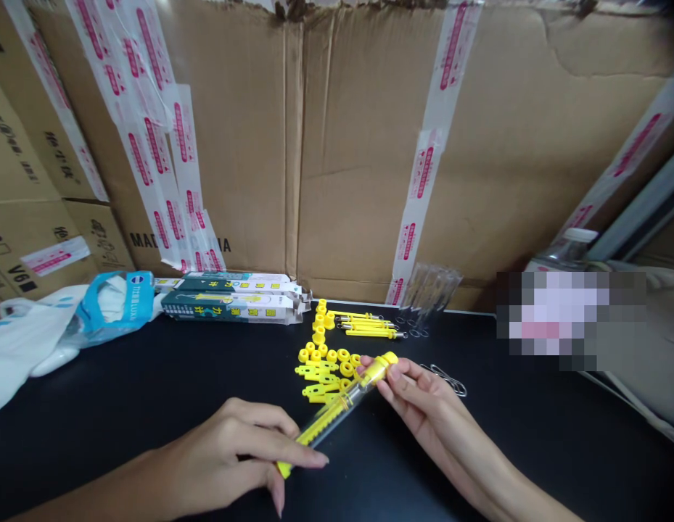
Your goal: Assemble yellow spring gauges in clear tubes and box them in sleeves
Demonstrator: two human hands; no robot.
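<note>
Clear tube [332,423] with yellow fittings held at both ends

The hands are apart from each other, both gripping the same tube. The left hand [228,449] has the lower, nearer end pinched between thumb and fingers, at a yellow end piece [283,470]. The right hand [424,395] has its fingertips closed about the yellow cap [384,365] at the upper end. The tube is tilted, rising to the right above the black tabletop [363,482]; a yellow toothed strip and a metal spring are visible inside it.

Just beyond the tube lie flat yellow pieces [318,377], with yellow rings [315,355] behind them. Farther back is a row of yellow rods [369,333] with metal ends. Wire hooks [450,383] lie just beyond the right hand. Empty clear tubes [432,286] are grouped near the rear edge.

Left of these parts: stacked printed boxes [228,310], then a blue-and-white packet [144,297] and a white plastic bag [26,348]. Taped cardboard [352,159] backs the work area. A clear bottle [573,250] is at far right, partly obscured by pixelation.
</note>
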